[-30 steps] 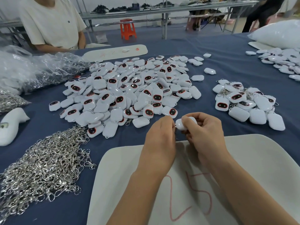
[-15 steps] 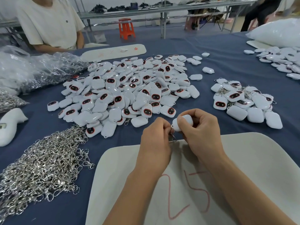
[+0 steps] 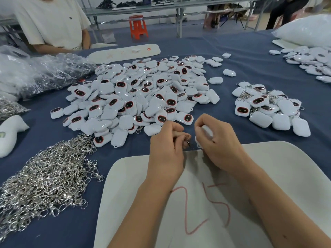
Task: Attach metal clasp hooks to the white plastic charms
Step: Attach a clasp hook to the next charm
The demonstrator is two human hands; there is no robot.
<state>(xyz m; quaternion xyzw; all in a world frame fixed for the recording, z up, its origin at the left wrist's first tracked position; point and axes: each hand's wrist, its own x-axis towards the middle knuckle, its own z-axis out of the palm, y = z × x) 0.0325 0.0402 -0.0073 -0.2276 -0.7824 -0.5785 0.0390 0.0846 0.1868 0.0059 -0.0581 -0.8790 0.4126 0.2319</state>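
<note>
Nearest the camera lies a flat off-white foam board (image 3: 279,176) with "25" scrawled on it in red marker, and both forearms cross it toward the blue cloth-covered table (image 3: 250,56). Just past its far edge the two hands meet. The left hand (image 3: 166,149) has its fingers curled, pinching a small silver metal clasp hook (image 3: 187,139) between thumb and fingertips; the hook's end points toward the other hand. The right hand (image 3: 218,144) is closed round a single white rounded plastic charm (image 3: 207,132), only slivers of which show between the fingers. Hook and charm sit very close, but whether the clasp has already caught the charm's loop is hidden by the fingers.

The step in hand looks like the joining itself: threading the hook through the charm's small eyelet. The next move likely calls for fine alignment, keeping the clasp gate pressed open while the charm is held steady.

To the left, a heap of loose silver clasp hooks (image 3: 46,179) waits. Beyond the hands spreads the large pile of white charms with red-rimmed dark faces (image 3: 139,97), probably not yet fitted. To the right sits a smaller pile of charms with hooks attached (image 3: 268,108). Farther left are crinkled clear plastic bags (image 3: 44,74), and across the table sits a person in a white T-shirt (image 3: 52,22).
</note>
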